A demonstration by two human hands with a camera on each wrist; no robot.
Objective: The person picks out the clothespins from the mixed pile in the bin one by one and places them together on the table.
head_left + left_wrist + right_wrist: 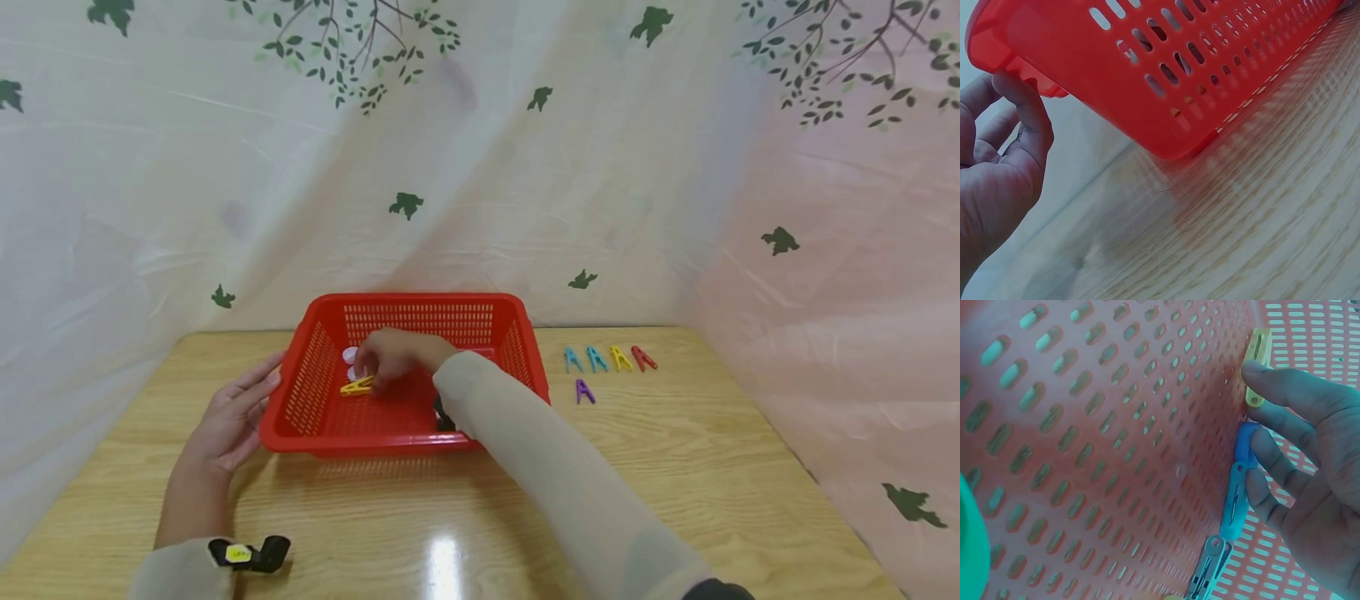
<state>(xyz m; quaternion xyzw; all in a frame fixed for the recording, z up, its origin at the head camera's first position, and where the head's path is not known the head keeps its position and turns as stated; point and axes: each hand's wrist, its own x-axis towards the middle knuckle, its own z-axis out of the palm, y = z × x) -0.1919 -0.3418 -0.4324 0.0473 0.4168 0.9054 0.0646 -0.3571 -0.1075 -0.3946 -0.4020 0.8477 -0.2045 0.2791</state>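
Observation:
A red plastic basket (405,446) with slotted walls stands on the wooden table. My left hand (236,417) grips its left rim; in the left wrist view the left hand (1007,156) has its fingertips right at the rim (997,50). My right hand (397,354) reaches down inside the basket. Its thumb and forefinger pinch a yellow clothespin (356,387), seen upright against the wall in the right wrist view. Beneath the right hand's other fingers lie a blue clothespin (1234,500) and a rounded blue piece (1245,440). A grey clothespin (1210,565) is lower down.
Right of the basket, two blue clothespins (585,359), a yellow one (621,358) and a red one (643,358) form a row, with a purple clothespin (585,392) below. Round white pieces (350,355) lie inside the basket. A patterned curtain (480,167) hangs behind.

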